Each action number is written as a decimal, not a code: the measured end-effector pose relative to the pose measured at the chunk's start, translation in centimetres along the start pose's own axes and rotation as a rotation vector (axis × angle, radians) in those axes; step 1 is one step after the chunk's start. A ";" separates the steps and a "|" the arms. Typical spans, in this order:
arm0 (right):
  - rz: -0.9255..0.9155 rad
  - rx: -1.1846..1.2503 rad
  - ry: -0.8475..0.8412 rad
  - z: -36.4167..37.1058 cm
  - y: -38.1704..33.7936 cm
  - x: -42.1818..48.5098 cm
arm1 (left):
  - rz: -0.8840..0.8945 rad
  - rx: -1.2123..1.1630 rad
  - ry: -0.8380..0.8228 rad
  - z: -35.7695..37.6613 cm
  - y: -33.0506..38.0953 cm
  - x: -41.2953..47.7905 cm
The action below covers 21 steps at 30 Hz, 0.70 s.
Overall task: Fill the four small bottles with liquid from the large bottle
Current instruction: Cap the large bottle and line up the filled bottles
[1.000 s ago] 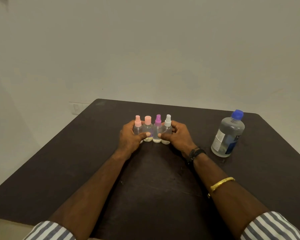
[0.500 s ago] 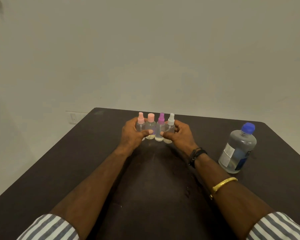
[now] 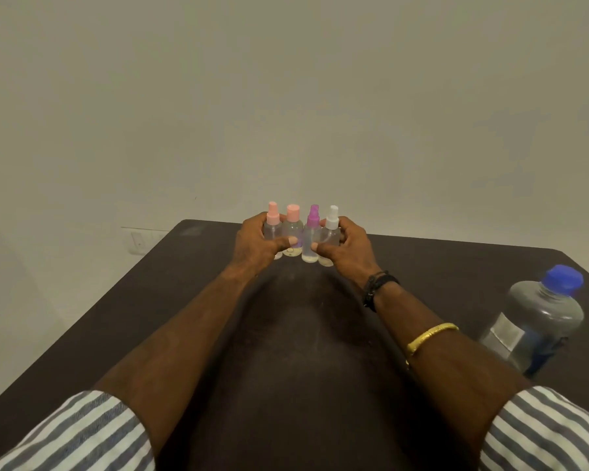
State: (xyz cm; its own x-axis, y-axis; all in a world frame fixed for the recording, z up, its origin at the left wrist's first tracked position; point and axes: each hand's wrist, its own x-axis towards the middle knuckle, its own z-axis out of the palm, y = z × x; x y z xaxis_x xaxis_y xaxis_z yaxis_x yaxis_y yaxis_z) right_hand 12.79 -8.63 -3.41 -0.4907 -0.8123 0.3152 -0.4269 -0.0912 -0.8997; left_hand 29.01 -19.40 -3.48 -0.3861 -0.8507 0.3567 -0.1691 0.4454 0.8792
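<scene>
Several small clear bottles stand side by side in a row near the far edge of the dark table [image 3: 303,351]: a pink spray-top bottle [image 3: 272,220], a pink-capped bottle [image 3: 292,222], a purple spray-top bottle [image 3: 312,229] and a white spray-top bottle [image 3: 331,226]. My left hand [image 3: 255,243] cups the left end of the row and my right hand [image 3: 346,248] cups the right end, thumbs in front. The large clear bottle [image 3: 538,321] with a blue cap stands capped at the right, apart from both hands.
A plain wall rises just behind the table's far edge. A wall socket [image 3: 138,240] shows left of the table. The table's right corner lies just behind the large bottle.
Both hands have pushed the row of small bottles away toward the far edge of the table, still gripping it. The view has tilted up; the large bottle now sits lower right.
</scene>
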 end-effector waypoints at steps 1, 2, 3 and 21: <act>0.002 -0.008 0.001 0.3 0.3 0.7 | 0.001 -0.001 -0.004 0.0 -0.3 0.6; 0.004 -0.016 0.004 0.6 0.5 1.3 | -0.001 0.002 -0.006 0.0 -0.7 1.2; 0.003 -0.024 0.007 0.8 0.9 2.0 | -0.005 -0.001 -0.009 0.1 -1.2 1.9; 0.033 -0.118 0.053 2.7 5.0 7.5 | -0.052 -0.124 -0.025 2.8 -6.1 6.8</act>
State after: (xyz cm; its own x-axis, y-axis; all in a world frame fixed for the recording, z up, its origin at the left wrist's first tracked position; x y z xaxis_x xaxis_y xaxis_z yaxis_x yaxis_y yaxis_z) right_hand 9.00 -16.78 -6.39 -0.5443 -0.7818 0.3043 -0.4949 0.0063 -0.8689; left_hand 24.89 -27.16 -7.26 -0.4028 -0.8637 0.3028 -0.0766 0.3615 0.9292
